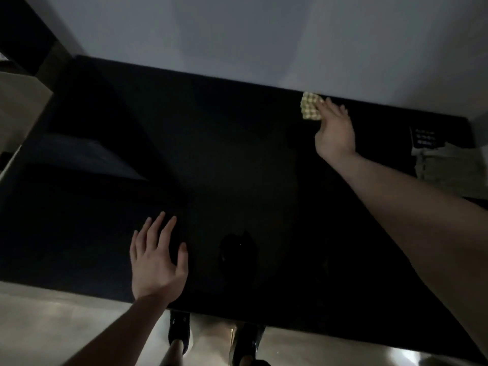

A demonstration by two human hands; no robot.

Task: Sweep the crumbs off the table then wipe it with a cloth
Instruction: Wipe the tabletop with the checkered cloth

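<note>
The cloth (311, 106) lies at the table's (237, 167) far edge under our right hand's (334, 130) straight fingers; our left hand (155, 262) rests spread near the table's front edge.

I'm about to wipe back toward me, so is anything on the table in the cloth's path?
Nothing visible: the black table looks bare between the yellow cloth under the right hand and the near edge.
</note>
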